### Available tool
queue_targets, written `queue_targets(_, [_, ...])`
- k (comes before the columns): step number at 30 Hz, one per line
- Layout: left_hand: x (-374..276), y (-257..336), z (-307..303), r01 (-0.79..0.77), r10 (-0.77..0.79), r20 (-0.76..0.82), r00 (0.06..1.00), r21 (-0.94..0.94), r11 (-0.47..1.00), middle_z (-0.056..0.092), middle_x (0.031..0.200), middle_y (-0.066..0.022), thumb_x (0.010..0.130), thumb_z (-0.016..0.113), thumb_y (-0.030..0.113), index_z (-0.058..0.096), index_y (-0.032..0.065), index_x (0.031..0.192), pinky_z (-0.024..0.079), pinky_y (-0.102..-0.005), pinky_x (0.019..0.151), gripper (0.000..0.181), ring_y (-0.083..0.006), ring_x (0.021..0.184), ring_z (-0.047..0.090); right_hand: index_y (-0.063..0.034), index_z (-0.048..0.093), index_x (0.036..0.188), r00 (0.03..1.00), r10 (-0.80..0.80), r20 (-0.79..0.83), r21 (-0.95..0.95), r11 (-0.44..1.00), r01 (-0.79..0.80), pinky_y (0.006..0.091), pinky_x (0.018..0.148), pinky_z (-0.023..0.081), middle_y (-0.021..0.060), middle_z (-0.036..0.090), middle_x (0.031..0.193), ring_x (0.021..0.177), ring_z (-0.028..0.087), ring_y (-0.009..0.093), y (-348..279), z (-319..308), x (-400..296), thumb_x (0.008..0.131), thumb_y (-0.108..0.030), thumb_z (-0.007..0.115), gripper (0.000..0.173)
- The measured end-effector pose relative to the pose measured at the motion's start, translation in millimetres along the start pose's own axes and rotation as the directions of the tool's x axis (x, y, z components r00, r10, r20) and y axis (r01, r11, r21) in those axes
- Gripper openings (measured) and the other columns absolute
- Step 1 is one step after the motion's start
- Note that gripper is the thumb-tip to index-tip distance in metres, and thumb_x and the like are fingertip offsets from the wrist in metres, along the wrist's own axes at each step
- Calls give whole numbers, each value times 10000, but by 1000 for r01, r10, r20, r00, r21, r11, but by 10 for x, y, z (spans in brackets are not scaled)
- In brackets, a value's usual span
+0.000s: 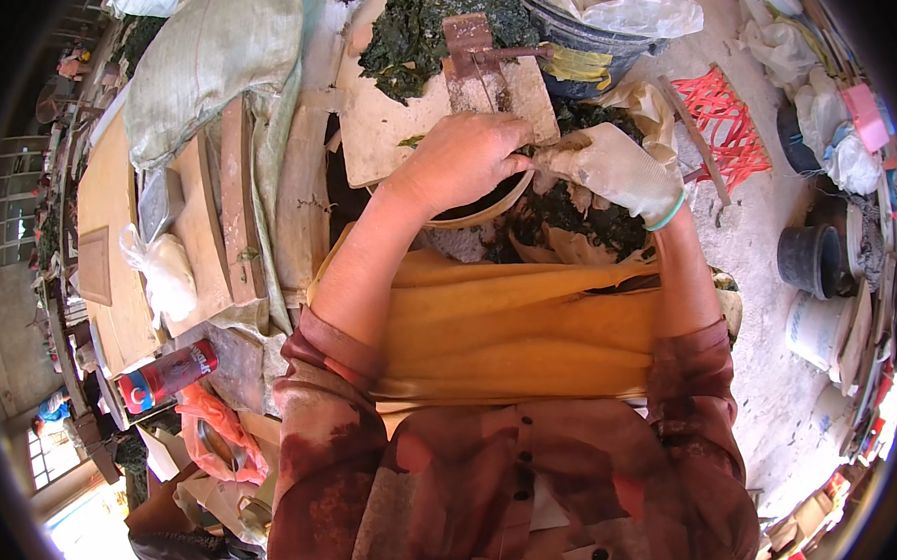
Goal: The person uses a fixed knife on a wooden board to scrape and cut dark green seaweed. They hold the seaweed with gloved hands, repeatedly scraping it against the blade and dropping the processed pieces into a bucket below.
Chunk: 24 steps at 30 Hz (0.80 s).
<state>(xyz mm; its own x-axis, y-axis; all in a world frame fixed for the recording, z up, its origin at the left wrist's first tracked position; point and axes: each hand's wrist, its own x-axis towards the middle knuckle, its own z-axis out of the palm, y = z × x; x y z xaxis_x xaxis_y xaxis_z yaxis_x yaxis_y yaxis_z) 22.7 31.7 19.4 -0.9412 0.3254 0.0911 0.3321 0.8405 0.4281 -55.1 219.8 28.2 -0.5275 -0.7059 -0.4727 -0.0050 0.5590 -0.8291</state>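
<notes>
My bare left hand (472, 161) and my right hand (611, 167), in a knitted glove, meet above the rim of a round container (489, 216). Their fingertips come together at something small and dark that I cannot make out. Just beyond them, a rusty metal fixture with a side handle (473, 56) stands on a pale board (383, 134), with whitish grains on it. A heap of dark green, wet-looking leafy material (422, 23) lies on the board's far part. More dark leafy material (586, 222) lies below my right hand.
A dark bucket with yellow tape (585, 68) stands at the far side. Right of it are a red-webbed frame (718, 126) and a small black bucket (810, 258). Wooden boards (196, 216), a stuffed woven sack (210, 59) and a red bottle (170, 377) are at left.
</notes>
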Motion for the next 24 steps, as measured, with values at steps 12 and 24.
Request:
queue_targets(12, [-74,-287,-10,49,-49,-58,997,-4,999,579,866,-172,844,561,172,503,17,926,437,-460,701,186,-388,833,553,0,660,919,994,-34,108,106,994,22,223,451,376,11,557,611,503,485,78,62,-124,149,875,-290,565,308])
queue_targets(24, [175,-689,70,390,-363,-170,916,167,906,603,1005,-197,870,496,206,514,1,979,451,-480,774,233,-395,922,572,24,605,822,731,-524,-437,-701,708,88,444,752,474,256,619,833,822,600,404,108,121,981,825,-270,515,308])
